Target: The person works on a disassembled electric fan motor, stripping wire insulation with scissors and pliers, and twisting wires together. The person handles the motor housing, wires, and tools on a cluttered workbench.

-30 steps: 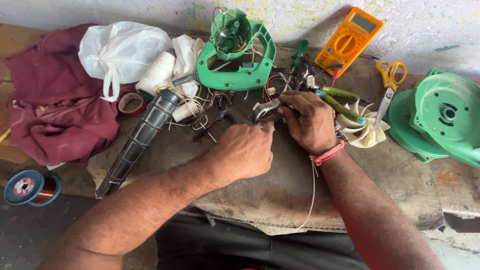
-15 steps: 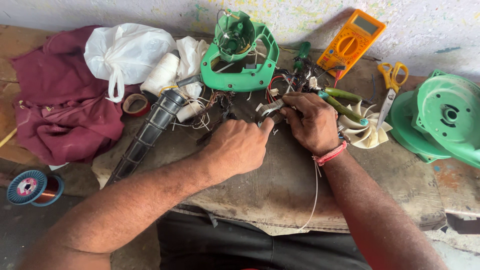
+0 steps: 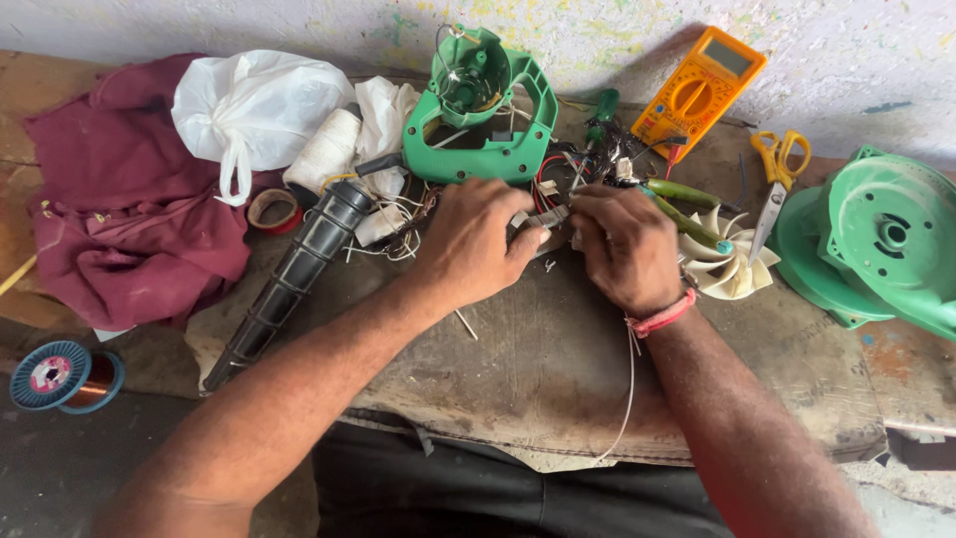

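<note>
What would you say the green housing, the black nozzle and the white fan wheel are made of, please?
Green housing: probably moulded plastic, even colour, slight sheen. Black nozzle: likely plastic too, ribbed, glossy highlights. White fan wheel: seemingly cream plastic, thin curved blades, matt.

White plastic bag [image 3: 261, 105], knotted and bulging, far left on maroon cloth [image 3: 119, 214]. Orange multimeter [image 3: 700, 92], rectangular, tilted, far right against wall; 1 small grey screen at upper end, round dial below. Blue wire spool [image 3: 52, 375], near left edge, with round pink-and-white label on end face. Print too small to tell.
</note>
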